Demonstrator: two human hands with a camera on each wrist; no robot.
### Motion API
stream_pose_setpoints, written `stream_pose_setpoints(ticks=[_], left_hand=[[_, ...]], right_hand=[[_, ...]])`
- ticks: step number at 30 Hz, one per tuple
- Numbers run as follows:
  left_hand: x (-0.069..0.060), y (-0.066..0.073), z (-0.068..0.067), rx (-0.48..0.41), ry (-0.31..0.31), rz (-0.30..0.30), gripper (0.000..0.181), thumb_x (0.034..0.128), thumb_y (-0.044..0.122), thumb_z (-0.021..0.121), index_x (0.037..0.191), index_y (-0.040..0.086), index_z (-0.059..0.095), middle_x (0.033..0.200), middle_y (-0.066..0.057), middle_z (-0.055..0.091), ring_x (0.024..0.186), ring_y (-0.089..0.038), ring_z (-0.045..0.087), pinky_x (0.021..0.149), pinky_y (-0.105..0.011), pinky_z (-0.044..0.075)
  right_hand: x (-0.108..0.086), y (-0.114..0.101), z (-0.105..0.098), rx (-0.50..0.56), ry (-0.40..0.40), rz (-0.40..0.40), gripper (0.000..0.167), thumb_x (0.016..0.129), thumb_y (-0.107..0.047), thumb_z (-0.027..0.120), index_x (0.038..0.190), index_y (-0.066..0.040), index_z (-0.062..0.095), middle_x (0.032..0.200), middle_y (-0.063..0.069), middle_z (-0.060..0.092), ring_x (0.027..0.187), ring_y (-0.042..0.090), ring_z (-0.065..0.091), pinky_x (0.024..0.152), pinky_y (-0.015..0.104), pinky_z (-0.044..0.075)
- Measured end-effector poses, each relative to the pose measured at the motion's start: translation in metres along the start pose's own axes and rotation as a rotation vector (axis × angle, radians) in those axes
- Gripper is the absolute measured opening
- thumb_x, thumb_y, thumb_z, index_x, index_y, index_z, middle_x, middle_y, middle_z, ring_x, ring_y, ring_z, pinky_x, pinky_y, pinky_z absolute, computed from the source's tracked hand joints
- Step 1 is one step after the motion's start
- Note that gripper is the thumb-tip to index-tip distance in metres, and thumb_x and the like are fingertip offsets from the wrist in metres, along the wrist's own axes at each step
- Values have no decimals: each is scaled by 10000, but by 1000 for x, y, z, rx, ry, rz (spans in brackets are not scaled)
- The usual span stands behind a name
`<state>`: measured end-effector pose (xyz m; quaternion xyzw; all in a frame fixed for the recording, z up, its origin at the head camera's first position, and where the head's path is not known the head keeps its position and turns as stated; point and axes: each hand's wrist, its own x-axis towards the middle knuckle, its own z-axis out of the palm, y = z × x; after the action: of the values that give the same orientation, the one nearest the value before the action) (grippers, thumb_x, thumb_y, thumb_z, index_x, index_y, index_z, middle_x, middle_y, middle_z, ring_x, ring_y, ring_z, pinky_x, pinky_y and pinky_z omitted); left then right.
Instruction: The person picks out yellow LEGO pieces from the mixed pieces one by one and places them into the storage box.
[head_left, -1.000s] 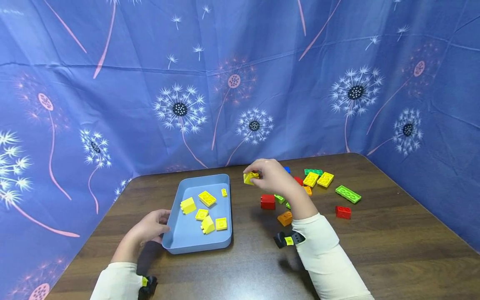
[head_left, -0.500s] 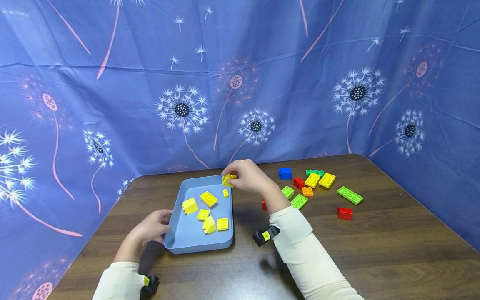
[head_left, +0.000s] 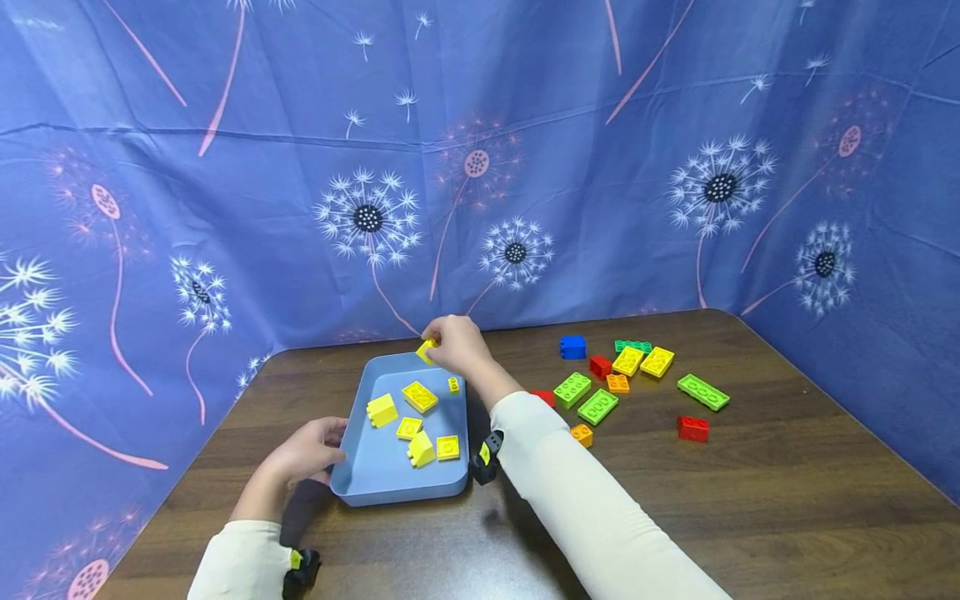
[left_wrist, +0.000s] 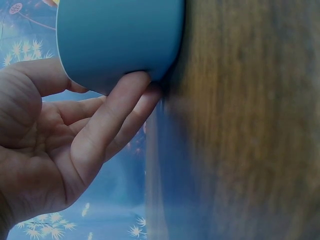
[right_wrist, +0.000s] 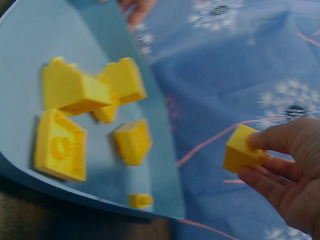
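Note:
My right hand (head_left: 459,343) pinches a yellow toy brick (right_wrist: 241,148) between thumb and fingers, over the far end of a blue-grey tray (head_left: 397,490). On the tray's left side my left hand (head_left: 306,452) grips the wall; the left wrist view has the thumb at the rim and the fingers (left_wrist: 115,107) against the outside. Inside the tray lie several yellow bricks, among them a block (head_left: 382,410), a flat studded brick (head_left: 419,397), a sloped brick (head_left: 422,448), a square one (head_left: 447,447) and a tiny one (head_left: 453,385).
Right of the tray, loose bricks are spread on the wooden table (head_left: 780,467): a blue one (head_left: 573,347), yellow flat ones (head_left: 657,362), green ones (head_left: 702,392), red ones (head_left: 693,429) and orange ones (head_left: 618,383). A blue patterned cloth (head_left: 600,208) hangs behind.
My right hand has moved left with the yellow brick, from beside the tray to above its far end. My left hand stays on the tray's side.

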<state>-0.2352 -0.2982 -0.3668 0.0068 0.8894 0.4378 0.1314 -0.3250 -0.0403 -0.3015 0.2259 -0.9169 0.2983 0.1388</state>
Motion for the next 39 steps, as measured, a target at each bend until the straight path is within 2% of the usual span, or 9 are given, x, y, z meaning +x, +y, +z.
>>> stream_pose_setpoints(ticks=[5, 8, 14, 17, 23, 27, 33, 39], left_hand=[[1, 1, 1, 4, 6, -3, 579, 837, -76, 586, 1374, -150, 382, 1236, -332, 537, 1035, -392, 610, 647, -448, 599], [1, 3, 2, -5, 4, 7, 580, 833, -81, 581, 1373, -156, 381, 1222, -330, 545, 1022, -387, 616, 643, -443, 599], [5, 5, 5, -10, 2, 14, 570, 842, -88, 574, 1375, -155, 381, 1201, -314, 554, 990, -370, 626, 630, -439, 600], [5, 6, 6, -9, 12, -3, 564, 850, -88, 578, 1379, -140, 391, 1205, -293, 560, 986, -351, 627, 630, -434, 600], [0, 7, 4, -4, 11, 4, 556, 854, -92, 565, 1377, -151, 384, 1191, -291, 561, 989, -360, 623, 634, -440, 600], [-3, 8, 2, -9, 14, 13, 549, 851, -97, 562, 1367, -162, 386, 1173, -294, 563, 966, -355, 630, 638, -444, 600], [-2, 8, 0, 0, 11, 2, 546, 855, -89, 570, 1367, -156, 391, 1184, -291, 563, 967, -346, 630, 647, -447, 600], [-2, 6, 0, -6, 2, -10, 549, 859, -92, 576, 1371, -155, 385, 1176, -284, 566, 973, -351, 629, 650, -449, 600]], right_hand=[[7, -1, 15, 6, 29, 129, 225, 845, -77, 724, 1069, -88, 745, 1014, 39, 718, 954, 195, 647, 837, 293, 541], [9, 3, 22, 0, 14, 159, 229, 854, -61, 702, 1077, -90, 745, 1036, 42, 716, 975, 204, 646, 847, 298, 541], [9, 19, 33, -56, -98, 149, 268, 869, -2, 639, 1114, -65, 730, 1097, 63, 702, 1047, 227, 625, 901, 328, 523], [7, 27, 38, -69, -135, 143, 276, 883, 2, 623, 1137, -51, 718, 1120, 76, 694, 1059, 227, 617, 921, 336, 514], [6, 35, 46, 9, -196, 131, 303, 904, -5, 609, 1190, -57, 695, 1197, 81, 665, 1110, 219, 595, 945, 344, 505], [6, 34, 45, 28, -204, 134, 303, 902, 2, 601, 1185, -56, 693, 1217, 90, 655, 1158, 230, 580, 976, 356, 491], [7, 35, 39, 32, -175, 126, 272, 864, 25, 619, 1105, -55, 719, 1118, 84, 681, 1061, 220, 606, 916, 343, 516], [5, 39, 38, 72, -170, 135, 137, 867, -40, 669, 989, -66, 723, 935, 37, 672, 845, 175, 587, 759, 272, 541]])
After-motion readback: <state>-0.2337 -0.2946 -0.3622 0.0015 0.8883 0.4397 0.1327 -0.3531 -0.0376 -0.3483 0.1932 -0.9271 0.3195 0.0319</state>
